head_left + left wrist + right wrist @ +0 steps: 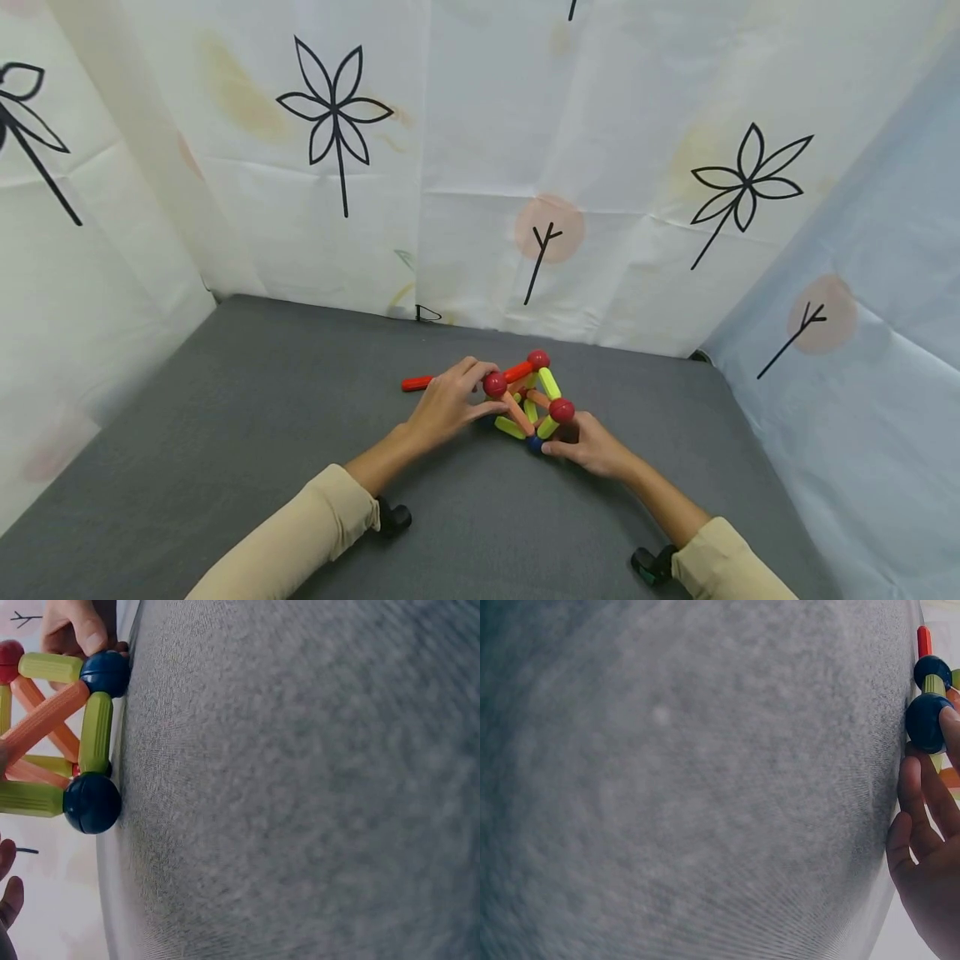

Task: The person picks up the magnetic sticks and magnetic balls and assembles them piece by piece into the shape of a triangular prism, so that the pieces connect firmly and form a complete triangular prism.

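A cube-like frame of magnetic building sticks and balls (549,383) stands on the grey table between the two hands. Its upper corners are red balls, its lower ones blue balls (93,803), joined by yellow-green sticks (95,733) with orange sticks (46,714) running diagonally. My left hand (448,400) holds the upper left corner, fingers by the red ball (495,384) and thumb against an orange stick. At the front lower corner, my right hand (596,447) grips a blue ball (928,722), its thumb on the ball. Some right fingers are hidden behind the frame.
A loose red stick (417,383) lies on the table (247,433), left of the frame and partly behind the left hand. White patterned cloth (480,167) hangs along the table's back and sides. Each wrist wears a black device (393,517).
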